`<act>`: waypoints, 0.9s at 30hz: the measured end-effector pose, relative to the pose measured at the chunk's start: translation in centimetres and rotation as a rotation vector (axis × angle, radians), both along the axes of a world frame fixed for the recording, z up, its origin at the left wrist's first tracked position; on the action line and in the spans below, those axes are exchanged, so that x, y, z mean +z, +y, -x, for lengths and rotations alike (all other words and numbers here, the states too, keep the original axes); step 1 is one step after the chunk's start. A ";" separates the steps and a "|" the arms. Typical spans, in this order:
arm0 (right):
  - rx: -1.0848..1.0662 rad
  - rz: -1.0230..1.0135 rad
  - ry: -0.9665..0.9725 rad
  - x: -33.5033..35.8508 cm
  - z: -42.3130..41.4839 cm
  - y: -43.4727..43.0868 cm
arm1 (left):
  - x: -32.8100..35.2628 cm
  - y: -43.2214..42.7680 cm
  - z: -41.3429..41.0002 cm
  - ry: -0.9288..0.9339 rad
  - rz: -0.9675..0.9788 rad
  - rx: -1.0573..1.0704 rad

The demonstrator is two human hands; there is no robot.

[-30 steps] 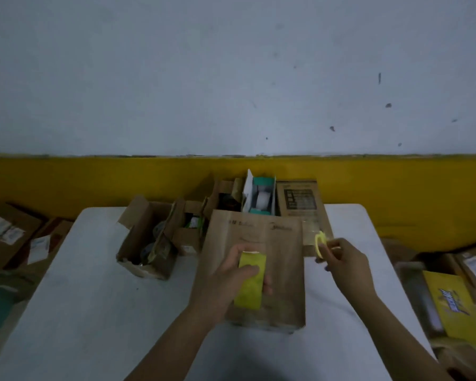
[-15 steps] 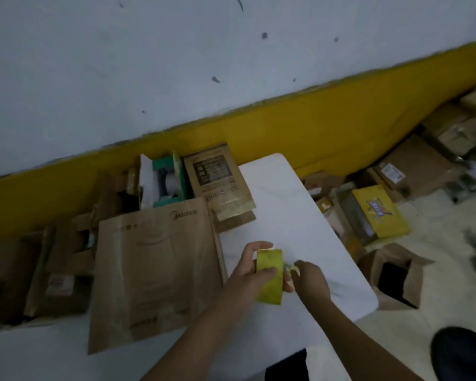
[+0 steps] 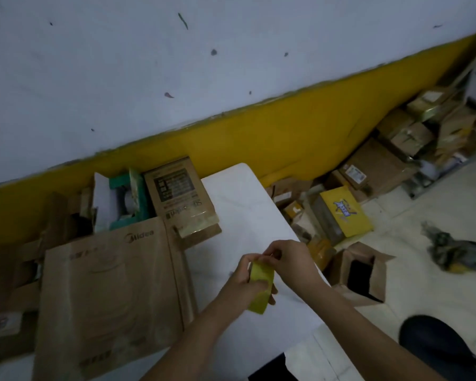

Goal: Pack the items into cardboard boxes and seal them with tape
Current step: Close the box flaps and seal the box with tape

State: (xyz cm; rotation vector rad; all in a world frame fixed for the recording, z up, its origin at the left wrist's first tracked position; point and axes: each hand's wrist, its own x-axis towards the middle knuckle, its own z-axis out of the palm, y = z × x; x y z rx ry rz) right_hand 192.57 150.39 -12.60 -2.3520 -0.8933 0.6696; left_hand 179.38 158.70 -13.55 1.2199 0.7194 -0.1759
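A white table [image 3: 245, 204] takes up the near ground, and its right edge drops to a pale tiled floor [image 3: 437, 204]. A big flat carton [image 3: 107, 292] lies on the left of the table. Behind it a smaller labelled box [image 3: 176, 193] stands beside a teal pack [image 3: 127, 199]. On the floor just beside the table sits an open box [image 3: 363, 273], with a yellow box [image 3: 344, 213] past it. More cartons [image 3: 396, 149] are heaped along the wall [image 3: 176, 64], which is white above a yellow band [image 3: 286, 133].

Both hands hang over the right part of the table, touching each other. The left hand [image 3: 242, 281] grips the yellow tape [image 3: 261, 273] with fingers curled round it, and the roll's lower end sticks out below them. The right hand [image 3: 291, 259] has its fingertips bunched at the roll's upper edge in a pinch. What they hold there is too small to tell.
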 end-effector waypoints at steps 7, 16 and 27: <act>0.178 0.128 0.077 0.5 0.0 0.4 | -1.2 -0.2 0.5 0.034 0.137 0.117; 0.332 0.364 -0.140 1.0 6.6 1.9 | -1.2 -0.9 7.8 -0.060 0.123 0.071; 0.778 0.130 0.120 7.5 11.1 5.2 | 3.4 -2.3 17.0 -0.312 -0.023 0.347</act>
